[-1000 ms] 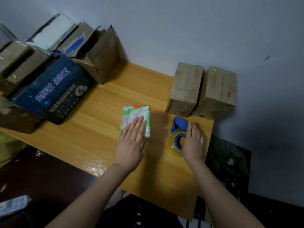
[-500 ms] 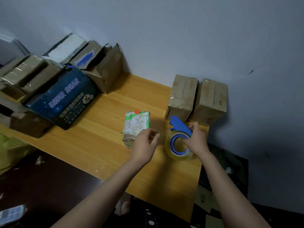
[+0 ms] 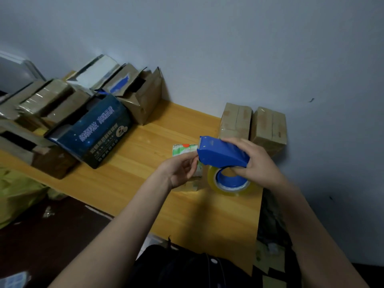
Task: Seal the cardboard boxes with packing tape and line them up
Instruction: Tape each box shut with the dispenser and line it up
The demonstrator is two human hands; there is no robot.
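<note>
My right hand (image 3: 257, 165) grips a blue tape dispenser (image 3: 220, 153) with a clear yellowish tape roll (image 3: 230, 187), lifted above the wooden table (image 3: 145, 177). My left hand (image 3: 180, 169) is at the dispenser's front end, fingers curled as if pinching the tape end; the tape itself is hard to see. Beneath my hands lies a small green-and-white box (image 3: 182, 149), partly hidden. Two taped brown cardboard boxes (image 3: 235, 121) (image 3: 269, 128) stand side by side against the wall at the table's far right.
A pile of cardboard boxes (image 3: 137, 94) and a dark blue printed box (image 3: 93, 132) crowd the table's left end. Dark floor with a yellow-green bag (image 3: 16, 192) lies left of the table; a dark bag (image 3: 187, 267) sits below its front edge.
My right hand picked the dispenser off the table and raised it. My left hand left the small box's top and came up to the dispenser's front end.
</note>
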